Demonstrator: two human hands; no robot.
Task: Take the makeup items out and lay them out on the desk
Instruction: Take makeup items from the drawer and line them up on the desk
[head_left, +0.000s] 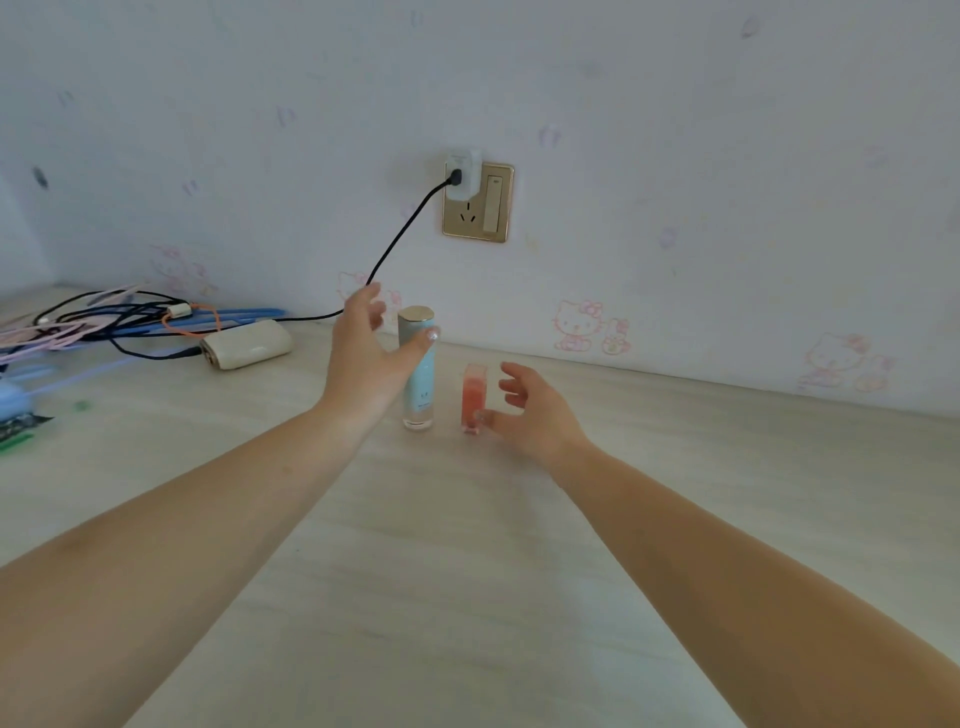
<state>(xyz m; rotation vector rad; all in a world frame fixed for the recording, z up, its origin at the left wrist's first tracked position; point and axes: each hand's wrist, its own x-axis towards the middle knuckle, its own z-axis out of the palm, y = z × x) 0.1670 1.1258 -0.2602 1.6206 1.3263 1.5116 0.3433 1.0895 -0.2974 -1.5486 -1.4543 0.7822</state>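
**One camera, worn on the head**

We have a single wide-angle view, looking forward and down over the desk (467, 571) toward the wall (675, 156) behind it. Both forearms reach in from the bottom corners, so we sit close to the work. The wall socket (477, 203) appears near the centre top. No second view shares the scene.

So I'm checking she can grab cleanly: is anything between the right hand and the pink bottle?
Nothing visible. The right hand is open right beside the pink bottle, thumb at its base. The blue bottle stands on the far side from it, by the left hand.
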